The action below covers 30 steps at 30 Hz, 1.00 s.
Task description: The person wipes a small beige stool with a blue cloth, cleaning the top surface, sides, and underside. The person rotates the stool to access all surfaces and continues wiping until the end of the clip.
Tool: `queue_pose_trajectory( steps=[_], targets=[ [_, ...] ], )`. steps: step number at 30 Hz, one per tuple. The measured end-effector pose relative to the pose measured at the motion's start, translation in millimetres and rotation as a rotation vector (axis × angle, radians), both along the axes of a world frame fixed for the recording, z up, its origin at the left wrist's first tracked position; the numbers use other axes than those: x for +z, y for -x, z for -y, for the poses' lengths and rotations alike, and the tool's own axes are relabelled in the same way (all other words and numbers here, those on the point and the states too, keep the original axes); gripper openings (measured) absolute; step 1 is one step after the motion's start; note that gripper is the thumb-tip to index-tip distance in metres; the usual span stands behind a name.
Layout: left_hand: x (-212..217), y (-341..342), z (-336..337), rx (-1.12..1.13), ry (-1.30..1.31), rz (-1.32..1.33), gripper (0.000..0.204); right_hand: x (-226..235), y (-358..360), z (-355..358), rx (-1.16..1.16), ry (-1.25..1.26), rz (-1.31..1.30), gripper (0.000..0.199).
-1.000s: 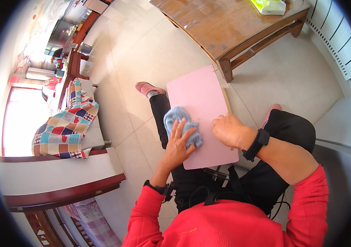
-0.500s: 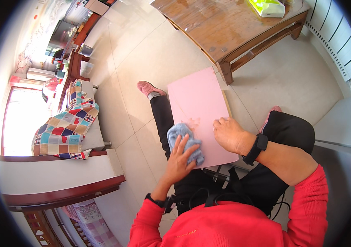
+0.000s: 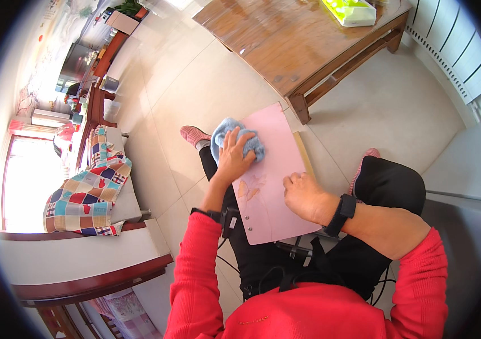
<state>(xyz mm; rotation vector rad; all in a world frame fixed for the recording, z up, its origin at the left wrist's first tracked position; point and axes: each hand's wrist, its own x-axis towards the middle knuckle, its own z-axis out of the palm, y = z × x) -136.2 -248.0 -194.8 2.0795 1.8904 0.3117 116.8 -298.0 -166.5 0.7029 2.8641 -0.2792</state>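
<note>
A flat pink board (image 3: 274, 212) lies tilted over my lap, with two metal rivets near its lower left corner and orange-brown marks (image 3: 246, 191) on its face. At its upper left edge, my left hand (image 3: 234, 155) presses a crumpled light-blue cloth (image 3: 226, 130) onto it, fingers spread and bent over the fabric. My right hand (image 3: 304, 195) rests on the board's right side with its fingers curled in. What those fingers hold, if anything, is hidden. A pale yellow edge (image 3: 303, 152) shows along the board's right side.
A brown wooden table (image 3: 263, 42) stands just ahead, bearing a white-and-green tissue pack (image 3: 353, 12). To the right are a white radiator (image 3: 449, 45) and a grey surface (image 3: 460, 164). A patchwork cover (image 3: 90, 195) drapes over a seat at left. Pale tiles (image 3: 167, 113) form the floor.
My left hand has slid the cloth forward along the board, away from me, baring the marks and rivets. My right hand stays curled on the right side. The view has shifted slightly.
</note>
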Motion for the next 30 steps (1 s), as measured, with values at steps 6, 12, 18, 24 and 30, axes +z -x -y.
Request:
queue_pose_trajectory(
  steps=[6, 12, 18, 24, 30],
  targets=[
    [-1, -8, -28, 0.048, 0.045, -0.049, 0.054, 2, 3, -7, -0.010, 0.090, -0.039, 0.019],
    [13, -18, 39, -0.114, 0.013, -0.077, 0.057, 5, 5, -10, -0.004, 0.114, 0.024, 0.020],
    [28, -36, 140, -0.175, 0.061, -0.083, 0.061, 10, 3, -12, -0.006, 0.188, 0.037, 0.020],
    [46, -60, 217, -0.176, 0.153, -0.046, 0.062, 11, 3, -12, -0.008, 0.183, 0.049, 0.019],
    [45, -54, 213, -0.157, 0.146, -0.019, 0.060, 1, 0, -3, -0.001, 0.031, 0.020, 0.021]
  ],
)
